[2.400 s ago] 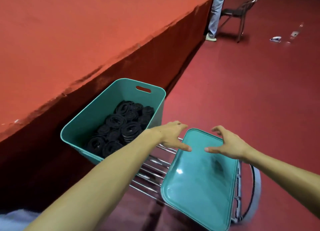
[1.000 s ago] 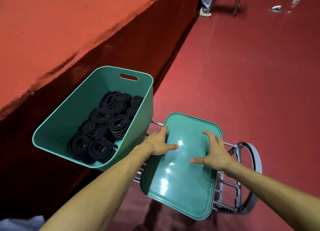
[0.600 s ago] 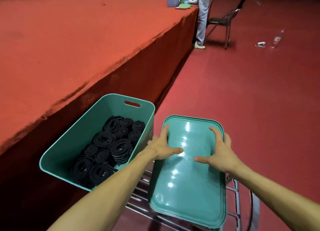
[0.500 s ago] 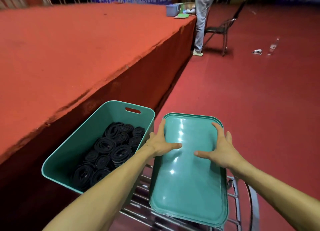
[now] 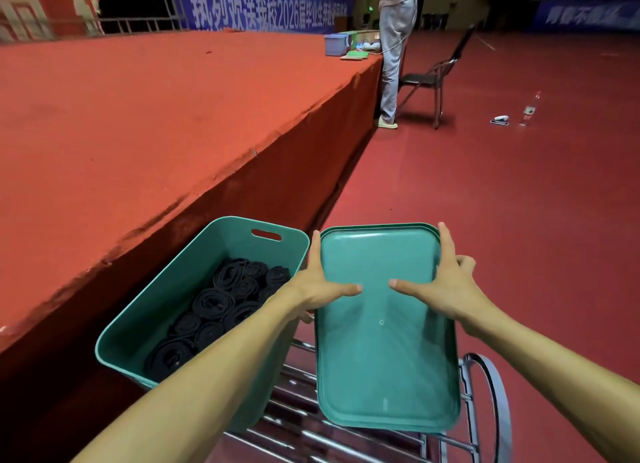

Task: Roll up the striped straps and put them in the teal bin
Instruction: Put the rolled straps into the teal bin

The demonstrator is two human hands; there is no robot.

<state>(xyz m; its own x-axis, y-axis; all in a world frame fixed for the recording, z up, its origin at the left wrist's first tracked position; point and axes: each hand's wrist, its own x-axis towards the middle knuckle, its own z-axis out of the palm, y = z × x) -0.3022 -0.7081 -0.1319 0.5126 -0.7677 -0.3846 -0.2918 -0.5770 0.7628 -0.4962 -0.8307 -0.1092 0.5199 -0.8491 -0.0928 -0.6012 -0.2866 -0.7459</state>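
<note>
Fingers of my left hand and right hand pinch the teal lid. Nine o'clock: teal bin holding rolled straps.

We are looking across a dim hall. A dark red floor is stretching away on the right, and a raised stage under red carpet is running along the left. A blue banner is hanging on the far wall. A folding chair is standing near the stage's far corner, and a bottle is standing farther right.
</note>
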